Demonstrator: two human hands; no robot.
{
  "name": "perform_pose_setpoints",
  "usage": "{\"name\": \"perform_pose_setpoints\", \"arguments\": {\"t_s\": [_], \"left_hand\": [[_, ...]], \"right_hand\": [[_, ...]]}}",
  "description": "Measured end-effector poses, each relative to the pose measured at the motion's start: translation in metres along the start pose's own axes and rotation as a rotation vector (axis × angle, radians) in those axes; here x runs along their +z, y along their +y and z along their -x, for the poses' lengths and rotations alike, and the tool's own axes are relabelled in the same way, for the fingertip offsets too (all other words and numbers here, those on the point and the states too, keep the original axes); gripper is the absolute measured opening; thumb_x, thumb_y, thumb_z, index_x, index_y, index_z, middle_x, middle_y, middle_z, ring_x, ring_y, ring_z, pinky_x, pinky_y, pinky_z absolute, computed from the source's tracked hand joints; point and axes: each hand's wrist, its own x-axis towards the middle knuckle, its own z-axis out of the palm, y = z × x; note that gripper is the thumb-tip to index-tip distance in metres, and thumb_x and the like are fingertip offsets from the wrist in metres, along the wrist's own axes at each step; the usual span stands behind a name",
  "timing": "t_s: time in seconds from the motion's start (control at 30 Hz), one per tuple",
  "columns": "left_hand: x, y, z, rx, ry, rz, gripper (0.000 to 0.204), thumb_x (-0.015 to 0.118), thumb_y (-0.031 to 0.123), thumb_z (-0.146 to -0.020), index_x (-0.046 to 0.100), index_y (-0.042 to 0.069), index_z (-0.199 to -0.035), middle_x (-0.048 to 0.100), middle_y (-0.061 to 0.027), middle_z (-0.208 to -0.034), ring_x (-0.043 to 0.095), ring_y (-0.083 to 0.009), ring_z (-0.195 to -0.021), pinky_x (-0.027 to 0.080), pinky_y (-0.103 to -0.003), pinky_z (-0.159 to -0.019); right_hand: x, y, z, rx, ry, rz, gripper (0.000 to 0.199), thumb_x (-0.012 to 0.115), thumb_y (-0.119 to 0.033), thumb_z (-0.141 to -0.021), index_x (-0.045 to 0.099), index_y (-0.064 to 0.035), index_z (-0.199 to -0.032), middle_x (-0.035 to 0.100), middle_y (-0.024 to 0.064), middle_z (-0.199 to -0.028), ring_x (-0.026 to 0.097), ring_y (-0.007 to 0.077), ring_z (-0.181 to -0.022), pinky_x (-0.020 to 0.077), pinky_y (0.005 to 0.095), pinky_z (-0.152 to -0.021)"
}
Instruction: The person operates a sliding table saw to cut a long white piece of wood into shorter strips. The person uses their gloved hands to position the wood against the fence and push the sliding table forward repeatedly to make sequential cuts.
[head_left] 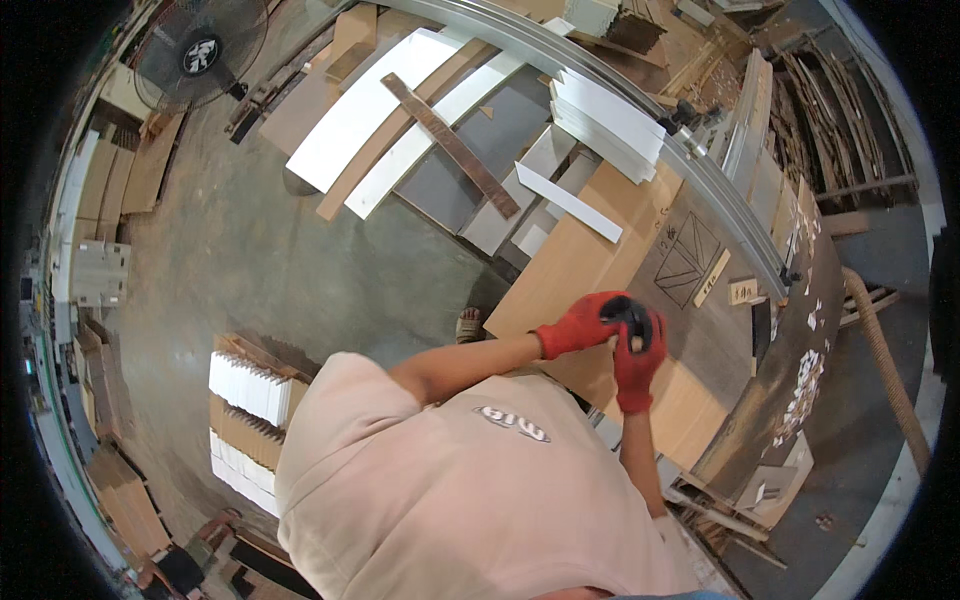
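Note:
Both hands wear red gloves with black-coated fingers and meet in front of my body. My left hand (580,325) is closed, its black fingers curled against those of the other hand. My right hand (637,375) is raised and closed too, its fingertips touching the left glove. A small pale spot shows between the fingers; I cannot tell whether it is a bare fingertip or a held piece. Below the hands lies a light wood-coloured board (560,275), beside a dark grey-brown panel (690,315) with lines drawn on it.
A metal rail (735,205) runs across the table's far side. White panels (605,120) are stacked near it, and a narrow white strip (568,203) lies closer. Long boards (365,110) extend at the far left. A fan (200,55) and stacked white-edged pieces (245,390) stand left.

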Motion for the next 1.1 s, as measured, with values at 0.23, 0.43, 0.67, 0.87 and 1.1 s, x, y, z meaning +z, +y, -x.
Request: {"name": "perform_pose_setpoints", "arguments": {"t_s": [0.23, 0.43, 0.67, 0.87, 1.1], "left_hand": [[-0.066, 0.045, 0.044, -0.350, 0.203, 0.104, 0.040, 0.070, 0.019, -0.090, 0.056, 0.006, -0.125, 0.067, -0.0031, -0.094, 0.062, -0.0073, -0.075, 0.051, -0.025, -0.063], [-0.095, 0.040, 0.057, -0.241, 0.401, 0.021, 0.044, 0.070, 0.009, -0.087, 0.055, 0.004, -0.128, 0.067, -0.0054, -0.105, 0.059, -0.0090, -0.092, 0.050, -0.027, -0.083], [-0.112, 0.025, 0.036, -0.198, 0.481, 0.284, 0.045, 0.064, 0.006, -0.091, 0.048, 0.002, -0.133, 0.063, -0.0059, -0.115, 0.059, -0.0126, -0.104, 0.047, -0.028, -0.090], [-0.118, 0.005, -0.051, -0.240, 0.384, 0.474, 0.059, 0.045, 0.039, -0.103, 0.026, 0.012, -0.152, 0.049, -0.0106, -0.141, 0.053, -0.0215, -0.119, 0.042, -0.034, -0.100], [-0.107, -0.027, -0.197, -0.360, 0.392, 0.759, 0.058, 0.044, 0.052, -0.100, 0.029, 0.030, -0.152, 0.042, -0.0038, -0.137, 0.046, -0.0192, -0.111, 0.042, -0.034, -0.097]], "right_hand": [[0.127, 0.043, -0.148, -0.210, -0.425, 0.242, 0.044, 0.078, -0.027, -0.071, 0.061, -0.0120, -0.108, 0.062, 0.0100, -0.109, 0.060, 0.0317, -0.101, 0.0491, 0.0435, -0.082], [0.184, 0.061, -0.169, -0.282, -0.571, 0.541, 0.057, 0.080, -0.033, -0.069, 0.059, -0.0150, -0.119, 0.063, 0.0091, -0.109, 0.060, 0.0308, -0.103, 0.0486, 0.0456, -0.084], [0.166, 0.065, -0.209, -0.350, -0.305, 0.427, 0.052, 0.079, -0.029, -0.069, 0.062, -0.0154, -0.116, 0.065, 0.0085, -0.107, 0.061, 0.0296, -0.100, 0.0471, 0.0438, -0.085], [0.142, 0.050, -0.292, -0.385, -0.221, 0.468, 0.045, 0.078, -0.029, -0.071, 0.064, -0.0159, -0.112, 0.064, 0.0081, -0.109, 0.060, 0.0294, -0.100, 0.0465, 0.0430, -0.085], [0.143, 0.094, -0.295, -0.357, -0.175, 0.433, 0.050, 0.079, -0.033, -0.071, 0.063, -0.0169, -0.114, 0.061, 0.0103, -0.116, 0.058, 0.0316, -0.107, 0.0458, 0.0448, -0.091]]}}
